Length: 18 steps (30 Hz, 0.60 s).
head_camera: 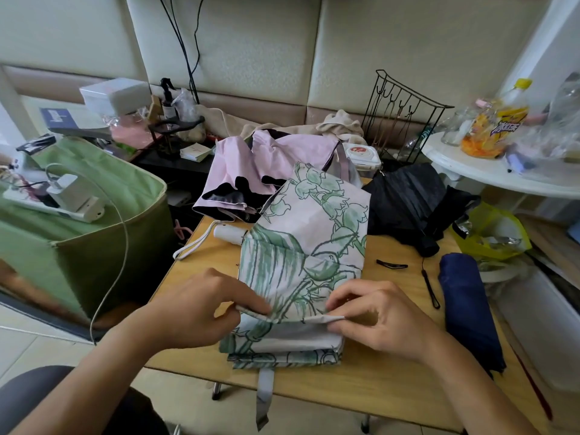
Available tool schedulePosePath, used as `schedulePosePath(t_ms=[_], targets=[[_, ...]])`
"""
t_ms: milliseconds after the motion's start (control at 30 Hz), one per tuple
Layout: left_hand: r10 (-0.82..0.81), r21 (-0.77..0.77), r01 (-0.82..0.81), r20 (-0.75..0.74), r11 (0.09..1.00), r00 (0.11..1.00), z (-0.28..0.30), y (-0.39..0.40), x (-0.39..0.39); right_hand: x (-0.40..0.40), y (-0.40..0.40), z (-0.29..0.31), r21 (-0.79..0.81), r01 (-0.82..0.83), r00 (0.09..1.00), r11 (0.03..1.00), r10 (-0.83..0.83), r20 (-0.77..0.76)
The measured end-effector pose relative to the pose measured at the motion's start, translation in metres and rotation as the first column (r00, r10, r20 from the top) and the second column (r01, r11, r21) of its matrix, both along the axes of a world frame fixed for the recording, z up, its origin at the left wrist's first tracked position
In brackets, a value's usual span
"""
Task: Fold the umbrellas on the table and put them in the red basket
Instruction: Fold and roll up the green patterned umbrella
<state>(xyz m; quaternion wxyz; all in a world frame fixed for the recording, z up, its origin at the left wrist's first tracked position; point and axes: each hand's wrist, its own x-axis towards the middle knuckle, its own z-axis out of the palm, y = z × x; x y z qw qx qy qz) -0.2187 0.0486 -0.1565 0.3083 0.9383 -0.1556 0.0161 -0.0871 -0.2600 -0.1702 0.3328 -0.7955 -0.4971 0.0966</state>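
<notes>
Mid-fold on the floral umbrella (301, 246), lying at the middle of the tabletop (392, 381). Left hand (201, 309) and right hand (376, 318) each pinch one canopy pleat. Next I'd guess flatten it, then wrap the strap. No red basket in view; the handle's mostly hidden.
</notes>
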Motion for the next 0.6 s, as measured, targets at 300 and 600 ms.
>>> schedulePosePath(t_ms=[300,600], targets=[[0.056,0.077,-0.042,-0.198,0.996,0.979,0.000,-0.013,0.015,-0.006,0.002,-0.001,-0.198,-0.061,0.996,0.978,0.073,0.053],[0.087,0.007,-0.088,0.105,0.996,0.991,0.009,-0.039,0.024,-0.022,0.008,0.019,-0.435,-0.039,0.993,0.900,0.083,0.083]])
